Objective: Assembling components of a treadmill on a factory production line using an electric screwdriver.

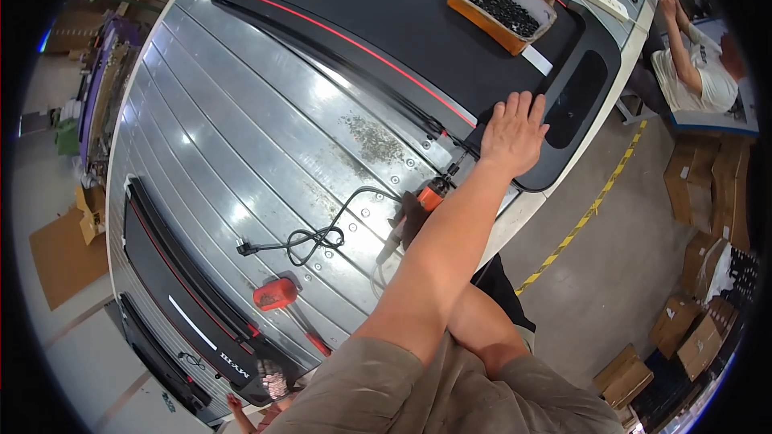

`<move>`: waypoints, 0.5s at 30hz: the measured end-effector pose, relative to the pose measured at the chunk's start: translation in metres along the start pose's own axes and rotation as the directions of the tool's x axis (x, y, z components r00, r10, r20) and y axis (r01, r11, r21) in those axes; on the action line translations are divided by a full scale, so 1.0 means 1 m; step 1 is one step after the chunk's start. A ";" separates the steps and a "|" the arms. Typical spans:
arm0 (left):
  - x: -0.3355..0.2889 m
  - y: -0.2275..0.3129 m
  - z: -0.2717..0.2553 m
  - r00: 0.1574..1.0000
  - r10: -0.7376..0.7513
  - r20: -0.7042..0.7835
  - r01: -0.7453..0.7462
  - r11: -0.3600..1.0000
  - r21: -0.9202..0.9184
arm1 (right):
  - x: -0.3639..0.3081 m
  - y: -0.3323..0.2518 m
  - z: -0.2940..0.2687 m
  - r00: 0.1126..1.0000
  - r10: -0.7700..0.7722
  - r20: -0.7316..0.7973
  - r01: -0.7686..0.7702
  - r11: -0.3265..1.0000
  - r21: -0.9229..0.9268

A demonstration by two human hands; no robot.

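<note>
My left hand (515, 135) lies flat, palm down, fingers stretched, on the end of a black treadmill (362, 28) with red edging and white stripes. My left forearm reaches up across the picture. Beneath it, partly covered, an orange and black power screwdriver (433, 194) has its tip toward the treadmill's edge. My right forearm passes under the left one; the right hand is hidden there, so its grip on the screwdriver cannot be made out. An orange box (488, 26) of small black pieces stands on the treadmill belt, beyond my left hand.
On the ribbed metal table (241, 120) lie a black cord with plug (310, 239), a red-headed mallet (275, 294) and scattered debris (374, 138). Another treadmill (189, 297) is at left. A power strip (603, 0) lies far right; a person (700, 68) sits beyond. Cardboard boxes (698, 345) stand right.
</note>
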State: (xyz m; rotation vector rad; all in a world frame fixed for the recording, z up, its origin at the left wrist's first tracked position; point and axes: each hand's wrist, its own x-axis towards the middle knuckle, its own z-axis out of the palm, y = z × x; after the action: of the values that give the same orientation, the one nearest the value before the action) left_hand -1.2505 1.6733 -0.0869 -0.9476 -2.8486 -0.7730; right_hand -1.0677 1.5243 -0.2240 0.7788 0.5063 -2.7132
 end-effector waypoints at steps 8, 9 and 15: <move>-0.002 -0.008 -0.004 0.999 0.019 -0.029 -0.019 1.000 -0.021 | 0.034 -0.002 -0.009 0.996 -0.085 -0.041 0.075 0.979 -0.191; -0.005 -0.011 -0.005 0.999 0.013 -0.040 -0.014 1.000 -0.018 | 0.038 -0.001 -0.007 0.995 -0.095 -0.040 0.084 0.972 -0.219; -0.011 -0.007 -0.016 0.986 0.027 -0.166 -0.100 0.889 -0.447 | 0.067 -0.002 0.011 0.973 -0.229 0.035 0.227 0.913 -0.338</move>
State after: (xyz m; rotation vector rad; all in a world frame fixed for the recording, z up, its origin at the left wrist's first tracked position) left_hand -1.2477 1.6546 -0.0779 -0.9621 -2.5306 -1.4788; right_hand -1.1281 1.5110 -0.2521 0.6674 1.0963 -2.7125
